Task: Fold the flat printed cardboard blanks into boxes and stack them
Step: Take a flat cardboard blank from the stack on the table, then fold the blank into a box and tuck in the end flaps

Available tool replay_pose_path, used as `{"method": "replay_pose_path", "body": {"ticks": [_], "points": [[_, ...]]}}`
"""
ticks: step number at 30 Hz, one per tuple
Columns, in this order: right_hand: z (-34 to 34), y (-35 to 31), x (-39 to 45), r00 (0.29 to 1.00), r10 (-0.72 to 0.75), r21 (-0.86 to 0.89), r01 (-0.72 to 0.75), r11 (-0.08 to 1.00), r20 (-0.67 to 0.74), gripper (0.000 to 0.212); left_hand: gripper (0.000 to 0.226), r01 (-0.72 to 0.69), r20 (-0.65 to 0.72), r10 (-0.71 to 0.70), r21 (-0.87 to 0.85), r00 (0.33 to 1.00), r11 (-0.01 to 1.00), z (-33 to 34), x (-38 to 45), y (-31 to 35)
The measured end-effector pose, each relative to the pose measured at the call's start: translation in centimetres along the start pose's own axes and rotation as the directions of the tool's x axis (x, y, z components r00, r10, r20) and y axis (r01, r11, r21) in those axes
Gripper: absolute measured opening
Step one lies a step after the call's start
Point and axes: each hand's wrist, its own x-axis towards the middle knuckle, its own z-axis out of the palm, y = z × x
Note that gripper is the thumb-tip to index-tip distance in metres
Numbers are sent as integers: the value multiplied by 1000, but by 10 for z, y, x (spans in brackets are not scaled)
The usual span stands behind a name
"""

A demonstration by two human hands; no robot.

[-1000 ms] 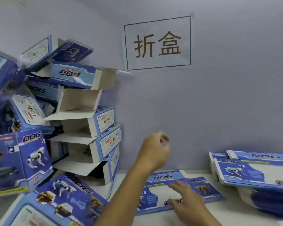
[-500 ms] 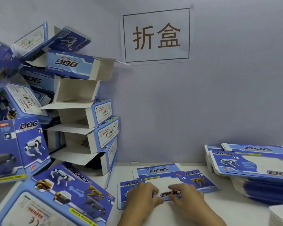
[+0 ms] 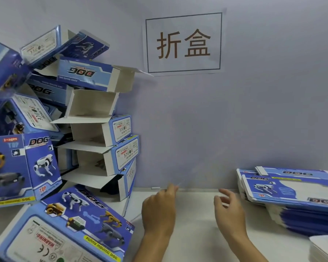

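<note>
My left hand (image 3: 158, 210) hovers over the white table (image 3: 195, 233), its fingertips drawn together near the wall. A faint blurred streak rises from those fingertips; I cannot tell what it is. My right hand (image 3: 229, 210) floats beside it with fingers spread and nothing in them. No flat blank lies between the hands. A stack of flat blue printed blanks (image 3: 292, 193) sits at the right. Folded blue dog-print boxes (image 3: 100, 133) are piled high at the left, several with open flaps.
A folded box (image 3: 68, 229) lies on its side at the near left, close to my left forearm. Another box (image 3: 23, 167) leans above it. A paper sign (image 3: 184, 42) hangs on the wall. A white stack corner (image 3: 324, 248) shows at the bottom right.
Both hands have lifted off the table and moved apart. The flat blank they pressed on half a second ago is no longer seen on the table.
</note>
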Motion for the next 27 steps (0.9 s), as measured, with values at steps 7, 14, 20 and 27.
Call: {"method": "replay_pose_path", "body": {"ticks": [7, 14, 20, 27], "points": [[4, -18, 6, 956, 125, 192, -180, 965, 267, 43, 67, 77, -312, -183, -324, 932, 943, -37, 8, 11], [-24, -42, 21, 970, -29, 560, -116, 820, 243, 32, 29, 206, -9, -394, -842, 919, 499, -47, 30, 7], [-49, -65, 19, 890, -233, 438, 42, 898, 393, 36, 15, 142, 71, -289, -962, 955, 233, -69, 33, 13], [-46, -86, 12, 880, -346, 363, 222, 905, 324, 49, 36, 116, 50, -248, -959, 967, 257, -71, 28, 21]]}}
